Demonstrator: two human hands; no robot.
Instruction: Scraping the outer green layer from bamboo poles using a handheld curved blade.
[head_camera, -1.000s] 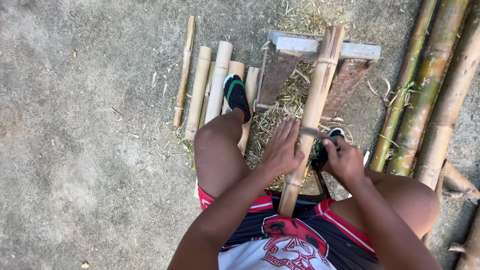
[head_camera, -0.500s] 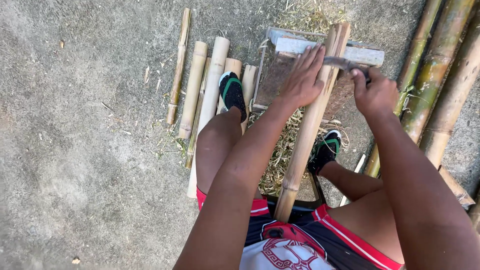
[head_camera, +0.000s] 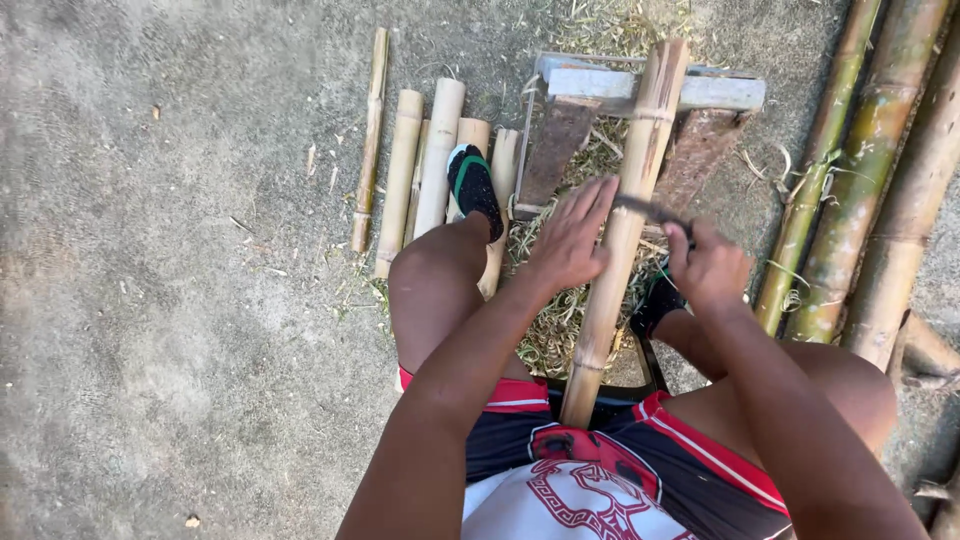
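Looking down from the head camera, we see a bamboo pole (head_camera: 625, 235) running from between the person's thighs up to a low wooden stand (head_camera: 650, 92), its far end resting across the stand's grey top bar. Our left hand (head_camera: 570, 240) lies flat against the left side of the pole about midway along it, fingers spread wide and stretched forward, closed around nothing. Our right hand (head_camera: 708, 265) sits just right of the pole, curled tight around the handle of a dark blade (head_camera: 650, 208) whose metal reaches left onto the pole's surface, just beyond the left hand's fingertips.

Beneath the pole and around the stand's two brown legs lies a heap of pale shavings (head_camera: 560, 320). Our left foot in a black and green sandal (head_camera: 474, 187) rests on a row of short cut bamboo pieces (head_camera: 420, 175) laid side by side to the left of the stand on the concrete ground (head_camera: 170, 300). Our right foot (head_camera: 657, 300) is partly hidden under the right hand. Along the right edge, several long greenish bamboo culms (head_camera: 860, 190) lie together, well apart from the hands. Red, black and white shorts (head_camera: 590, 470) fill the bottom of the view.
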